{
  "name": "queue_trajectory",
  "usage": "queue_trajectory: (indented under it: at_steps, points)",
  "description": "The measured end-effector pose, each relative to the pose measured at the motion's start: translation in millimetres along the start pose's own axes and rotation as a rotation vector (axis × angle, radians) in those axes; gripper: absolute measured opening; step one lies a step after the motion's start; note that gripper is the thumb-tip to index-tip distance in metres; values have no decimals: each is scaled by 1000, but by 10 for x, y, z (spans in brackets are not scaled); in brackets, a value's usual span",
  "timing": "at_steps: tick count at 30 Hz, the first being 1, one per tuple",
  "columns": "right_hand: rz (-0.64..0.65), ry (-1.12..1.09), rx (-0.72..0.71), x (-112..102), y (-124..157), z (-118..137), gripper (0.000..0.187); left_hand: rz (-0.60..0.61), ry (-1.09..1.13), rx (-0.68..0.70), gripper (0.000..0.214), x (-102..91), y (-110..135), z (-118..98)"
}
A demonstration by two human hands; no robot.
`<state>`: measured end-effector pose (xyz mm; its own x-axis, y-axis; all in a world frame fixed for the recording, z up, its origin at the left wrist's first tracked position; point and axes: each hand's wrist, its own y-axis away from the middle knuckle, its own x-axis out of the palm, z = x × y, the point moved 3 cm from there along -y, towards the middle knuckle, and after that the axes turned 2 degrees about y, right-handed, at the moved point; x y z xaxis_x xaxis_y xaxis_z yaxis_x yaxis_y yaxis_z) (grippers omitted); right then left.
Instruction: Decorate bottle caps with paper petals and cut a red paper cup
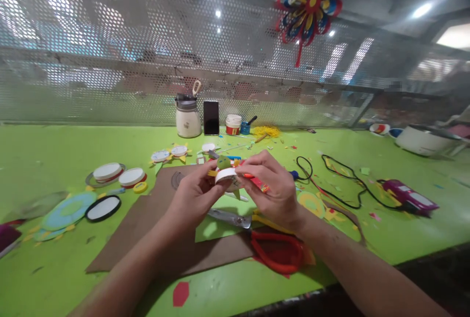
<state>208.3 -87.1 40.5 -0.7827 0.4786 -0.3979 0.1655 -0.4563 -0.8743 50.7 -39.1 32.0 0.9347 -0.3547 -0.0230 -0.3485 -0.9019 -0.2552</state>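
Above a sheet of brown cardboard (147,229) on the lime-green worktop (139,292), the person's left hand (194,189) and right hand (273,187) hold a small white disc (224,175) between them. The left fingers pinch its left edge against the thumb; the right fingers close together on its right edge, where an orange-red bit shows, too small to identify. A green paper piece (223,162) stands up at the disc's far side. Just below the hands lie red-handled scissors (246,222), their handle partly over the cardboard, and a red paper hexagon (181,294) lies nearer the person. To the left are a black-rimmed white disc (103,207), a pale blue paper ring (69,209) and a yellow cap (140,187). Along the back stand a white canister (188,121), a smartphone (211,117), a red-and-white tub (233,125) and a blue pot (245,128), beside yellow shreds (267,132). At the right lies a purple device (409,197) with a black cable (340,204); a flower-shaped ornament (312,1) hangs overhead.
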Motion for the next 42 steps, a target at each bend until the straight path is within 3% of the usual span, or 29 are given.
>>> queue_trajectory:
  at_steps: [5,13,22,27,42]
  points:
    - [-66,49,-46,16,31,24,30,10,70,1,16,21,23,-6]
    - [-70,79,-77,17,45,17,31,-18,72,25,9,21,42,-67]
    - [-35,83,-58,19,44,7,27,-66,96,-27,15,22,40,-36]
    - [10,75,-40,14,19,-5,23,-36,95,-38,20,7,47,-15]
    - [100,99,-62,4,8,-72,19,-37,-12,94,12,5,27,-74]
